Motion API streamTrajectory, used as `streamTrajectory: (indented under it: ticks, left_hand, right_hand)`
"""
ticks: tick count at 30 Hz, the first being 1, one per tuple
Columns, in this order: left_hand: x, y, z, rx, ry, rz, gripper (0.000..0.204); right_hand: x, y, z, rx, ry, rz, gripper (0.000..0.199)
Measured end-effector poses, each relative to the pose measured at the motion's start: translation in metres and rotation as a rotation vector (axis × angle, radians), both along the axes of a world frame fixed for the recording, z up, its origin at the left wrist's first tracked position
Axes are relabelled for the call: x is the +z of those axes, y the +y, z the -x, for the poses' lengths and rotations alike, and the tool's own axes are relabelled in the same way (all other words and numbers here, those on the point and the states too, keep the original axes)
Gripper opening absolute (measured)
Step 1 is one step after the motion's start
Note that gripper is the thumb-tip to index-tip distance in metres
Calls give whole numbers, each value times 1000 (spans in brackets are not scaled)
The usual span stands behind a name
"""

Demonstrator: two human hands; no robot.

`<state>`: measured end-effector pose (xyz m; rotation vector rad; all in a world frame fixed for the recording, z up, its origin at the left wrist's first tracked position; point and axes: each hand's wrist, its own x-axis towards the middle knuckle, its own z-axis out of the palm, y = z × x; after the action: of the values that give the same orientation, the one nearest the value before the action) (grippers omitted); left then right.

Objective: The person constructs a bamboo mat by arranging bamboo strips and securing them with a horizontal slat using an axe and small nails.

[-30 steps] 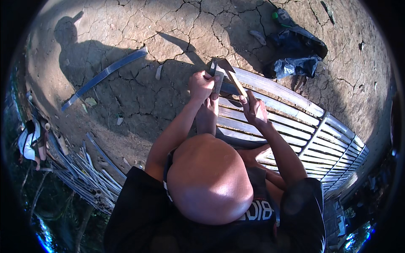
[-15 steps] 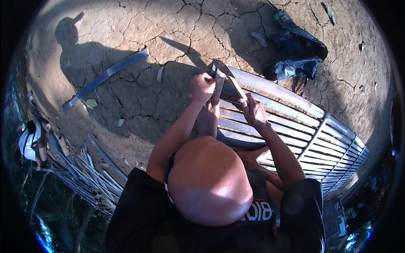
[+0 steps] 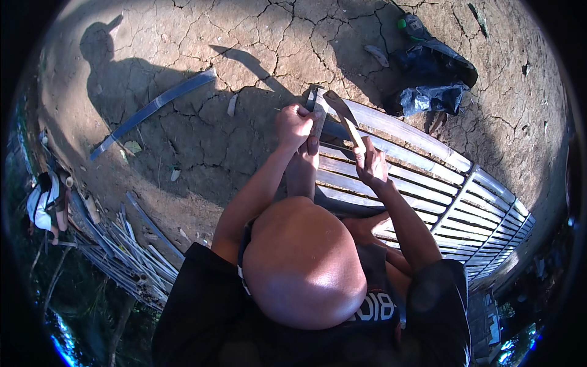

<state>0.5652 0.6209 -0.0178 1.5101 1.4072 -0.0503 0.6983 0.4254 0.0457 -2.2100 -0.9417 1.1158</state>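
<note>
My right hand (image 3: 371, 162) is wrapped round the pale handle of a machete (image 3: 341, 109), whose dark blade points away from me over the near-left end of a slatted bamboo panel (image 3: 422, 139). Just left of the blade, my left hand (image 3: 295, 127) is closed in a fist, thumb on top, beside a short brownish piece of bamboo or wood (image 3: 319, 119). What the fist grips is too small to make out. A bare foot (image 3: 302, 168) rests below that hand, its toes against the brownish piece.
A split bamboo strip (image 3: 156, 110) lies on the cracked earth to the left. A black plastic bag (image 3: 431, 73) and a bottle with a green cap (image 3: 411, 27) lie far right. Bamboo poles (image 3: 131, 263) are piled lower left, near another person (image 3: 44, 205).
The machete has lifted and shifted a little right, away from my left hand, and its shadow on the ground has moved. My left hand stays nearly where it was.
</note>
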Motion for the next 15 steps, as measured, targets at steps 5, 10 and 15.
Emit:
streamTrajectory:
  ticks: [5, 10, 15]
  left_hand:
    - [-5, 1, 6, -25, -59, -28, 25]
    - [-11, -1, 7, -55, -88, -74, 24]
    - [5, 1, -1, -38, -44, -48, 22]
  right_hand:
    - [-1, 9, 0, -20, 3, -8, 36]
    - [-7, 7, 4, 65, -6, 150, 39]
    - [-5, -2, 7, -3, -32, -90, 35]
